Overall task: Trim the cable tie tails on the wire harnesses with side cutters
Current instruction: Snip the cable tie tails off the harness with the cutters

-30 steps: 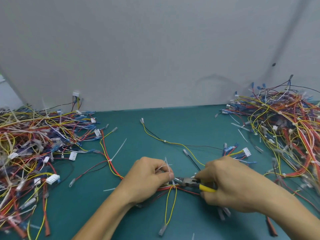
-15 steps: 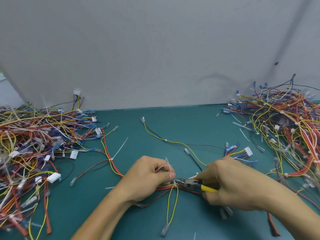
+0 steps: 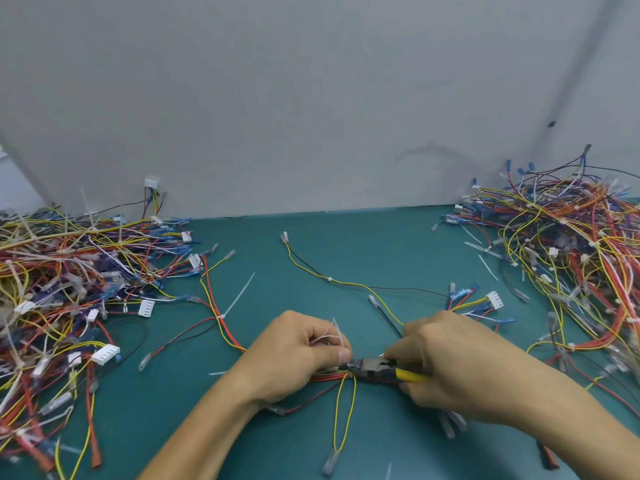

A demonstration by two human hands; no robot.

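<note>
Grey wall (image 3: 311, 98) fills the back, and the teal tabletop (image 3: 346, 251) runs under everything. A big tangle of harnesses (image 3: 69, 289) lies on your left, with red, yellow, blue and white wires and white plug housings mixed in. A second tangle (image 3: 571, 254) lies on your right, up against the wall.

Between them, near centre, is the wire harness (image 3: 329, 376) you are working on. Its red and yellow wires run under both hands. A yellow loop hangs toward you, and a yellow and black branch reaches toward the wall.

Your left hand (image 3: 301, 358) is knuckles up, fingers curled round the bundle, thumb tip pressed at the cut point. White cable tie tails (image 3: 327, 337) stick out between its fingers. Your right hand (image 3: 446, 362) is wrapped tight round the yellow handles of the side cutters (image 3: 374, 367), forearm coming in from the lower right.

The cutter nose points left, touching the bundle just beside your left thumb. I cannot tell how far the jaws are parted. An untrimmed tie (image 3: 239, 296) stands off the red wires left of your hands. A white connector (image 3: 495, 300) sits just past your right hand.
</note>
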